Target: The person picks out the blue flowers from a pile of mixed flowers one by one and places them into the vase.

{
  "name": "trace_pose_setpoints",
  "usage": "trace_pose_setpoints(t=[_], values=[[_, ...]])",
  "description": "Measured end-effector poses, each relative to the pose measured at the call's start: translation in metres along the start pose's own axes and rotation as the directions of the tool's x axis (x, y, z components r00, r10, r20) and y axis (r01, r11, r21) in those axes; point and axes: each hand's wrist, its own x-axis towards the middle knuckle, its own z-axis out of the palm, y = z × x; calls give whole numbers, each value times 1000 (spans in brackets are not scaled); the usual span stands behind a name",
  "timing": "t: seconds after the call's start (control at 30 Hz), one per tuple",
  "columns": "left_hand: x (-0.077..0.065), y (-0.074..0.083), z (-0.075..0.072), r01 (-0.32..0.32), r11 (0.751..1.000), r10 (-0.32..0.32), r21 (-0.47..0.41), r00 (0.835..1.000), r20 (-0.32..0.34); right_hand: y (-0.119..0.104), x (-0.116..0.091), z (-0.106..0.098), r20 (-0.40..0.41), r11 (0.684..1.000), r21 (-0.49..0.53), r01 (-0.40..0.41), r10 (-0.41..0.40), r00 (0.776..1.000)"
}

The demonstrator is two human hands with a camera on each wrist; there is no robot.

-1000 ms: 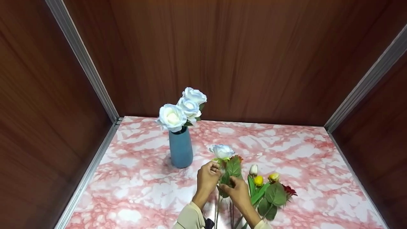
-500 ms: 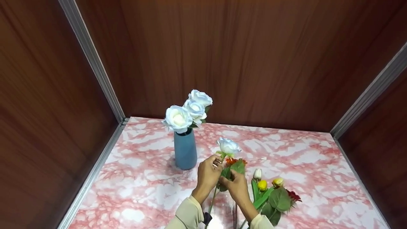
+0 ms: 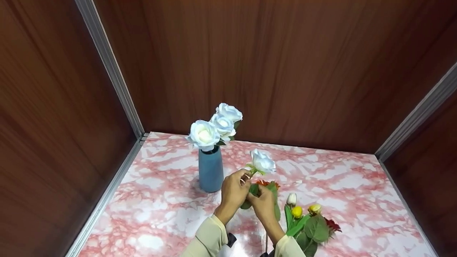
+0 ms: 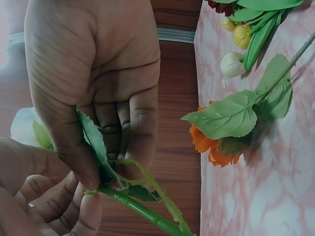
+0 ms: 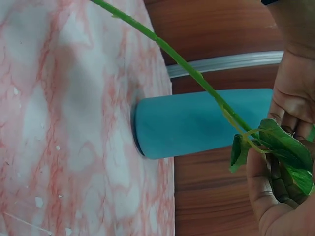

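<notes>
In the head view, a pale blue-white artificial rose (image 3: 263, 161) leans to the right above the table. My left hand (image 3: 235, 190) pinches its stem just under the bloom. Lower down, my right hand (image 3: 263, 202) pinches the same rose at its green leaves (image 5: 285, 145), where the stalks branch off. The bare green stem (image 5: 179, 60) runs down from the fingers in the right wrist view. To the left stands a blue vase (image 3: 210, 171) holding three similar roses (image 3: 204, 135). Both hands come close together in the left wrist view, partly hiding the bloom.
An orange flower (image 4: 216, 145) with broad leaves lies on the pink-and-white marbled table (image 3: 160, 210). Right of the hands lie a white tulip (image 3: 292, 198), yellow tulips (image 3: 297, 212) and a dark red flower (image 3: 332, 225). Brown wood-grain panels (image 3: 264, 71) surround the table.
The held rose has risen and its bloom has tipped to the right, uncovering more of the orange flower. Both hands have moved up slightly. The head view has shifted a little.
</notes>
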Motion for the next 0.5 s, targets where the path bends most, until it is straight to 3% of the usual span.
trace_pose_setpoints(t=[0.37,0.43,0.5], values=[[8,0,-5,-82,997,82,17,995,-51,-5,9,1,52,1000,14,12,-13,999],[10,0,-7,-84,996,85,13,995,-58,-5,9,1,95,997,72,6,-13,995],[11,0,-9,-83,996,84,8,995,-62,3,10,1,167,972,232,28,-69,984]])
